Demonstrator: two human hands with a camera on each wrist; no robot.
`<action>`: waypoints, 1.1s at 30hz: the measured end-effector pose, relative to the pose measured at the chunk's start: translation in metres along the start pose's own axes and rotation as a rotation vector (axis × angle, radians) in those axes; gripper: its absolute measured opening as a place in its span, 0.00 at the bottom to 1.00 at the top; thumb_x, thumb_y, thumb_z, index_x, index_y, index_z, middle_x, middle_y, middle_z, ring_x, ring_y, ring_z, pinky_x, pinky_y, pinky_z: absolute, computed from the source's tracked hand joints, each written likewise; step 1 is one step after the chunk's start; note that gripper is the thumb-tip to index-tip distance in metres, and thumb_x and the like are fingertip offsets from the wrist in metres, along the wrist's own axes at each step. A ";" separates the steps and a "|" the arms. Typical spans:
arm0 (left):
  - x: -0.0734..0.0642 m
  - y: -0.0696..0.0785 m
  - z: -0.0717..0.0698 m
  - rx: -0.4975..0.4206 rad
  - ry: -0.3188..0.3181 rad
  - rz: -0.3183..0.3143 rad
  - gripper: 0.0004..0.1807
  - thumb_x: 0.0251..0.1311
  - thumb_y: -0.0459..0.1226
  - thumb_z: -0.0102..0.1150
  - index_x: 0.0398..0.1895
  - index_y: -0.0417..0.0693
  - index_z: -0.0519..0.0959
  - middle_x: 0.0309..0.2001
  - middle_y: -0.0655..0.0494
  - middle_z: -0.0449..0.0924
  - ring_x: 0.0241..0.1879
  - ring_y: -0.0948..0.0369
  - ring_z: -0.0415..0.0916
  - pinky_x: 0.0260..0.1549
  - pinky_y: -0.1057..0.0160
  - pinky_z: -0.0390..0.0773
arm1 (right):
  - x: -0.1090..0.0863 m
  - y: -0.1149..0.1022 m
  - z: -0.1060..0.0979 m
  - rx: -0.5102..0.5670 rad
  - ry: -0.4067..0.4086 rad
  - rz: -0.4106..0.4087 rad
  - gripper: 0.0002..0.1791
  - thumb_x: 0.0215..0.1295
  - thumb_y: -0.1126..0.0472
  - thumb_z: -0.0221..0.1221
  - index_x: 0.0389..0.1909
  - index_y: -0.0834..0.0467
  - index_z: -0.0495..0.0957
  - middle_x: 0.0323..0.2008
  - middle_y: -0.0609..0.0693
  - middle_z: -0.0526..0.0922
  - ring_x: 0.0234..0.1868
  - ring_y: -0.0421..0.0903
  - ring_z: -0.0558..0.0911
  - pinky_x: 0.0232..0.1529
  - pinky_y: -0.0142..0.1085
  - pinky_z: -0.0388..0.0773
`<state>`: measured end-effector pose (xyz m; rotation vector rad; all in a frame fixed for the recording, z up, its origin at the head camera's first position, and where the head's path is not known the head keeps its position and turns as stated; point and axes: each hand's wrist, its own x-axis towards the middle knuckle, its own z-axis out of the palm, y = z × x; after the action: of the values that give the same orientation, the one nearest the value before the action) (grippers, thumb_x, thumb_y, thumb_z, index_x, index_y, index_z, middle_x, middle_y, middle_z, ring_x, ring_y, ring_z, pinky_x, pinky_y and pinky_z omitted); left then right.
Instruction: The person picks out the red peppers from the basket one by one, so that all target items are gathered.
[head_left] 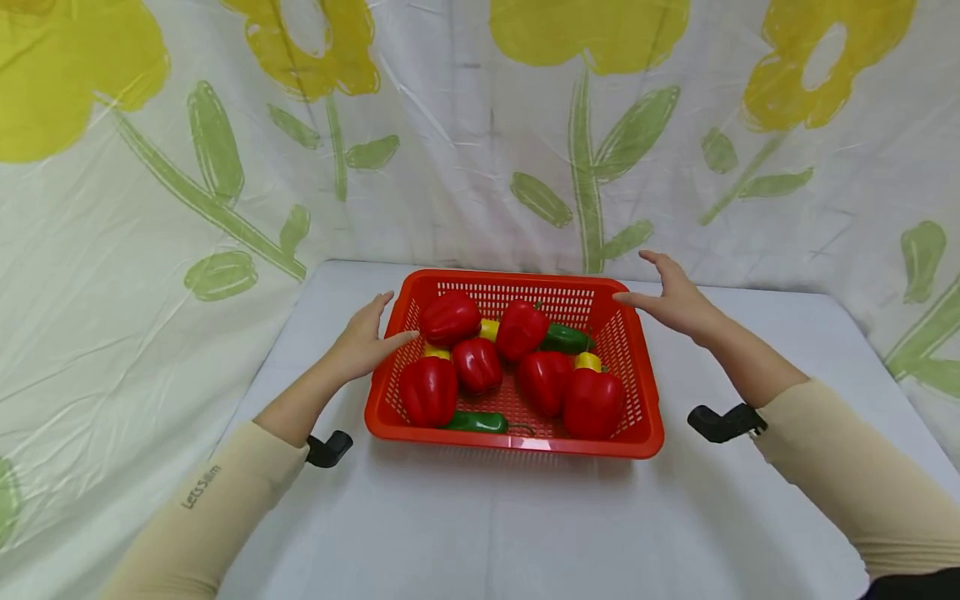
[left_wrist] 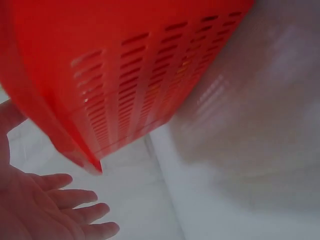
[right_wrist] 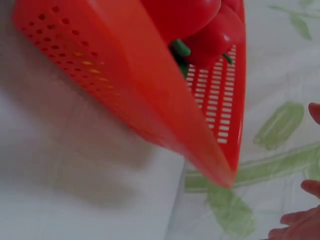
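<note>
A red plastic basket [head_left: 517,444] with slotted walls sits on the table. In it lie several red bell peppers [head_left: 429,392], a green chili pepper [head_left: 477,422] at the front, another green pepper [head_left: 566,338] at the back right, and partly hidden yellow pieces [head_left: 588,361]. My left hand [head_left: 358,342] is at the basket's left side, thumb over the rim; in the left wrist view its fingers [left_wrist: 82,215] spread outside the wall. My right hand [head_left: 678,304] reaches to the back right corner, thumb tip overlapping the rim in the head view, fingers extended. Neither hand grips anything.
A white cloth covers the table [head_left: 420,525]. Behind and to the left hangs a white curtain [head_left: 450,200] printed with yellow flowers and green leaves. Black wrist mounts [head_left: 328,450] stick out below both sleeves.
</note>
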<state>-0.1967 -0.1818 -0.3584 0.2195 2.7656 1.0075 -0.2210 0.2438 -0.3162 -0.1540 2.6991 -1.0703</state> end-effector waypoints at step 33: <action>-0.007 -0.013 0.036 -0.384 0.001 -0.001 0.44 0.57 0.24 0.40 0.72 0.38 0.29 0.72 0.35 0.40 0.67 0.41 0.51 0.63 0.41 0.59 | 0.034 -0.069 0.053 0.189 -0.358 0.227 0.50 0.59 0.47 0.58 0.73 0.54 0.37 0.73 0.57 0.41 0.72 0.58 0.47 0.67 0.60 0.54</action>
<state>-0.1824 -0.1703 -0.3927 0.1586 2.5057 1.5058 -0.2400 0.1521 -0.3123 -0.0038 2.2259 -1.1007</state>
